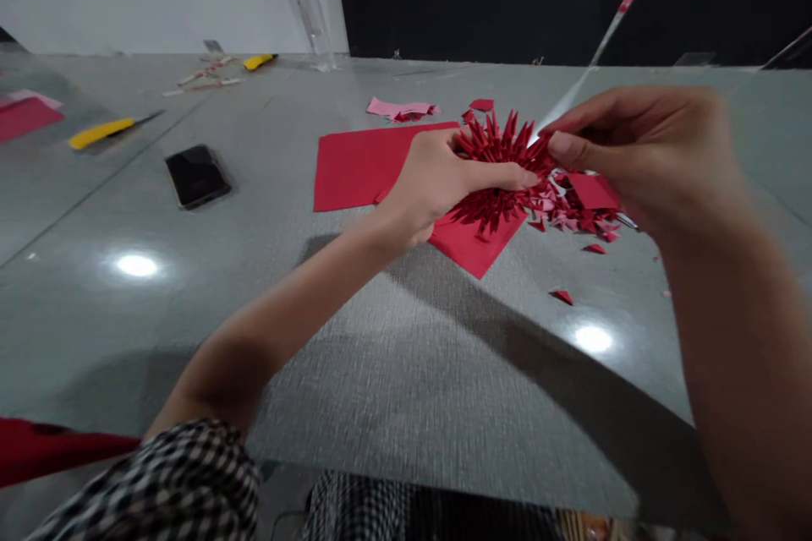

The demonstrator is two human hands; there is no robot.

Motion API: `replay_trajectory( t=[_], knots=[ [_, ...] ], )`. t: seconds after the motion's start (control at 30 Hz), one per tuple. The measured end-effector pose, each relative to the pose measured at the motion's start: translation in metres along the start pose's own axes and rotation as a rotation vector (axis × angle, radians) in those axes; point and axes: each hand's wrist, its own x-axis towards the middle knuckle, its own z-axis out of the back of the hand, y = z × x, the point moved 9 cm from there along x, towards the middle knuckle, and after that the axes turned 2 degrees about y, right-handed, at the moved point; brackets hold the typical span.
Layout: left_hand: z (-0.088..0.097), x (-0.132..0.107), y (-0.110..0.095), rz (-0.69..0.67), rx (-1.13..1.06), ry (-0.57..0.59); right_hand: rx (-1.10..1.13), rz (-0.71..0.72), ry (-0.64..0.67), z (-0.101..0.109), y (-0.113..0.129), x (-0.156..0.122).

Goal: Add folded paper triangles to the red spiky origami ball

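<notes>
Above the table, my left hand grips a round, spiky model of folded red paper, thumb laid across its front. Its many points fan outward, and part of the model is hidden behind that hand. At its right edge my right hand is closed in a pinch, thumb against fingers, on a red folded paper point; whether this is a separate piece I cannot tell. Beneath lie red paper sheets. A heap of small folded red and pink paper triangles sits under my right hand, with a red paper square on it.
A phone and a yellow cutter lie to the left, a second yellow cutter farther back. A clear bottle stands by the wall. Pink paper strips lie behind the sheets. Loose triangles are scattered at right.
</notes>
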Motion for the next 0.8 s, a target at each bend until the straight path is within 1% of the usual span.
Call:
replay_trajectory(
  t=[0.1, 0.2, 0.3, 0.4, 0.63, 0.8],
  knots=[
    [-0.001, -0.001, -0.003, -0.035, 0.014, 0.023, 0.046, -0.026, -0.005, 0.001, -0.004, 0.0],
    [-0.003, -0.002, -0.005, -0.06, -0.001, 0.062, 0.033, -0.045, -0.022, 0.003, -0.003, 0.0],
    [-0.008, -0.002, -0.003, -0.045, -0.071, 0.126, 0.029, -0.057, -0.027, 0.006, -0.001, 0.0],
    [-0.011, -0.001, -0.001, -0.02, -0.098, 0.156, 0.076, -0.082, -0.007, 0.006, -0.001, 0.0],
    [-0.012, -0.001, 0.004, 0.047, -0.117, 0.137, 0.126, -0.123, 0.004, 0.008, -0.001, -0.002],
    [-0.011, -0.002, 0.002, 0.031, -0.073, 0.099, 0.139, -0.146, 0.037, 0.006, 0.0, -0.002]
  ],
)
